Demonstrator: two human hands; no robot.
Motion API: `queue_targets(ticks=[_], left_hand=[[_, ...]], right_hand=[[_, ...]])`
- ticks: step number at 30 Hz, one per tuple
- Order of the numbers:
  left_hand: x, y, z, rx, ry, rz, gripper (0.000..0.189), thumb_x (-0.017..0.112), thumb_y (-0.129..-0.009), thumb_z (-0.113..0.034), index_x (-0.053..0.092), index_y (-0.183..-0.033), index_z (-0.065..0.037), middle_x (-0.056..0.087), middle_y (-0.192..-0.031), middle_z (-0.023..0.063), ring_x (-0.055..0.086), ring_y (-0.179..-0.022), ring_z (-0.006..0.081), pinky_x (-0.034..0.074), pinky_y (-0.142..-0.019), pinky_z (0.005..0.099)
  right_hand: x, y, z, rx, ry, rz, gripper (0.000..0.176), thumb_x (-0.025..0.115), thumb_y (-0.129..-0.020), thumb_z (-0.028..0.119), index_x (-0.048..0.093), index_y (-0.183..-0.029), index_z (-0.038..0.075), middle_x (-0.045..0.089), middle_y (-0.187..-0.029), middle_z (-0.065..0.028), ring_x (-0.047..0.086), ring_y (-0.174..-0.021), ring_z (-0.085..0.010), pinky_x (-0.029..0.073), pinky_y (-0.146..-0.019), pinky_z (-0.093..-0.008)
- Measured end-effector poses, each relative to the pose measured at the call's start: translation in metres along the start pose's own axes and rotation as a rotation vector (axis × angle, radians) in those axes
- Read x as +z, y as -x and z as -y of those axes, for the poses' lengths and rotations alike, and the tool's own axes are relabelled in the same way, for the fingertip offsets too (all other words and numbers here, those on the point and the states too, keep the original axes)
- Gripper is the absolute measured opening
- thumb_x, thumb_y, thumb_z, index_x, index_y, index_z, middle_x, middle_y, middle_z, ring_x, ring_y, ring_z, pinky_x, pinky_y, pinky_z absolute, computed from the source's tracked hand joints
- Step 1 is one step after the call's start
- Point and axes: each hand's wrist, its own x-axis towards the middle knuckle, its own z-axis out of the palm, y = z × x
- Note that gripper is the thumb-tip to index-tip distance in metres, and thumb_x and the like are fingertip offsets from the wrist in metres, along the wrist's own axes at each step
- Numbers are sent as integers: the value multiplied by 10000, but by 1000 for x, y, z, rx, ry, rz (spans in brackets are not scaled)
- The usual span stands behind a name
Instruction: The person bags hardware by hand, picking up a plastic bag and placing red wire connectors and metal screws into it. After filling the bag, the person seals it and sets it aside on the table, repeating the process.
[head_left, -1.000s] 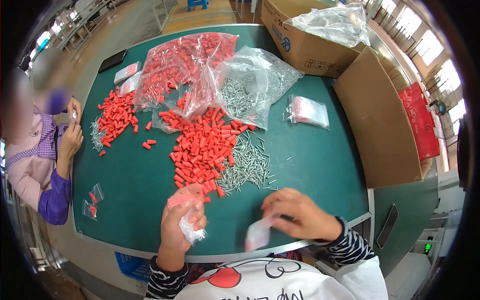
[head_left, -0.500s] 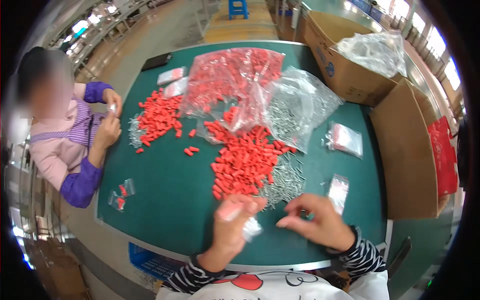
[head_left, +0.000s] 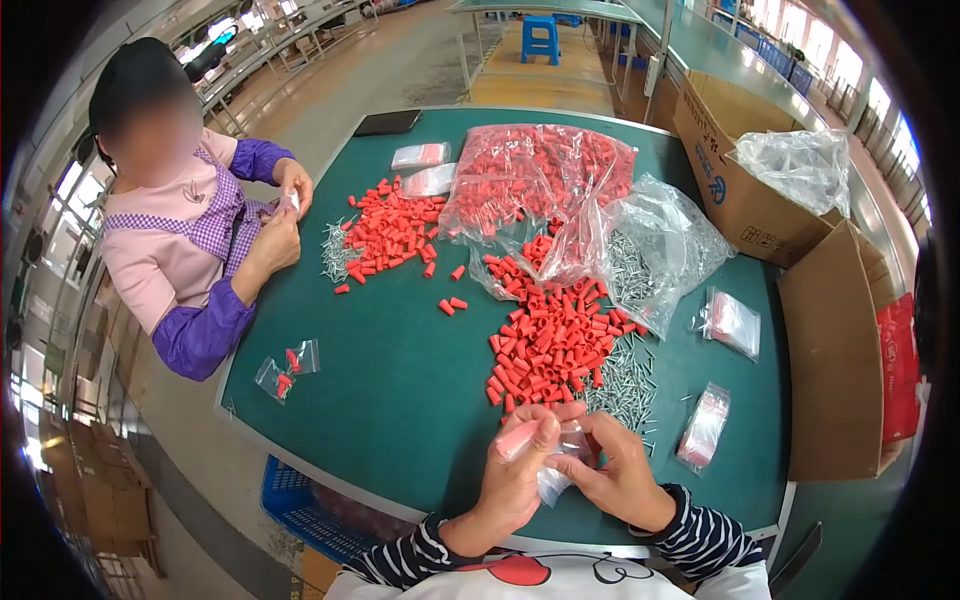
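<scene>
In the head view, my left hand (head_left: 508, 490) is closed around a small clear plastic bag (head_left: 553, 486), with a pinkish-white piece (head_left: 515, 441) also showing in its grip. My right hand (head_left: 628, 482) meets it from the right, thumb and fingers pinching at the bag's upper part. What lies inside the bag is not clear. Just beyond both hands spreads a heap of red tapered plastic caps (head_left: 545, 345). Beside it, to the right, lies a pile of silver screws (head_left: 622, 392).
A large bag of red caps (head_left: 540, 170) and a clear bag of screws (head_left: 665, 245) lie behind. Packs of small bags (head_left: 704, 428) rest at right, near cardboard boxes (head_left: 830, 350). At left, a co-worker (head_left: 190, 240) handles a small item near filled bags (head_left: 275, 380).
My right hand has moved in to the left and now touches the bag at my left hand; before, the hands were apart. The camera view has shifted, so the table sits farther right and lower.
</scene>
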Motion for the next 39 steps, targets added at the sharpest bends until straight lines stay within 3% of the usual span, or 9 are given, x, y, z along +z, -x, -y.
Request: queue_targets(ticks=[7,9,11,17,24,29,32,35,39], left_hand=[[0,-5,-11,53,180,-71,205,631,-954,-216,519,-1066,-86,632,-1099,141,634,-1012,264,531,-876,429],[-13,-11,-16,79,146,-144,201,631,-955,-216,532,-1072,-87,605,-953,86,605,-831,193,526,-728,354],[-14,-8,-30,28,78,-78,228,631,-957,-220,530,-1122,-98,453,-814,1,384,-611,66,343,-523,204],[-6,2,-41,-44,-623,97,486,769,-850,-152,544,-1240,31,488,-718,-31,454,-632,33,377,-569,179],[-8,-2,-30,170,-1043,189,161,729,-847,-14,700,-992,48,642,-838,43,552,-734,90,448,-691,221],[-9,0,-30,292,-1147,178,133,769,-815,-64,718,-923,-6,635,-776,71,596,-707,151,475,-668,273],[-11,-1,-26,450,-1195,158,134,795,-787,-59,699,-856,4,615,-754,65,564,-671,137,450,-623,264],[-12,0,-24,553,-1246,157,163,824,-752,-63,680,-800,-5,600,-738,63,551,-646,137,437,-585,266],[-9,0,-21,667,-1308,197,203,853,-691,-47,665,-767,-33,585,-735,66,555,-629,156,441,-558,280]], right_hand=[[-2,3,-14,232,-464,-27,92,672,-908,67,692,-965,-2,653,-878,-54,573,-755,-108,451,-666,-240],[-6,2,-9,297,-611,-54,91,651,-930,61,665,-997,1,670,-923,-32,593,-811,-85,471,-723,-220],[-7,5,-7,387,-766,-131,93,650,-927,44,645,-1010,3,675,-929,-38,603,-808,-86,486,-718,-222],[-12,15,-20,399,-736,-50,184,704,-905,114,662,-1042,-1,676,-880,0,588,-781,-36,479,-681,-188],[-11,22,-26,346,-552,-12,206,725,-894,155,684,-1044,20,654,-843,38,517,-714,-15,439,-628,-184],[-7,22,-23,296,-539,-57,159,717,-886,115,689,-1013,24,651,-850,15,546,-735,-50,452,-652,-213],[-12,11,-17,-66,-105,-357,161,717,-861,86,690,-1009,28,648,-829,-29,591,-747,-120,469,-674,-254],[-19,14,-23,-198,-31,-232,165,725,-838,84,698,-990,25,638,-808,-69,613,-750,-187,479,-690,-285],[-18,17,-15,51,-186,-26,107,721,-858,78,703,-931,2,668,-869,-72,612,-816,-160,475,-730,-288]])
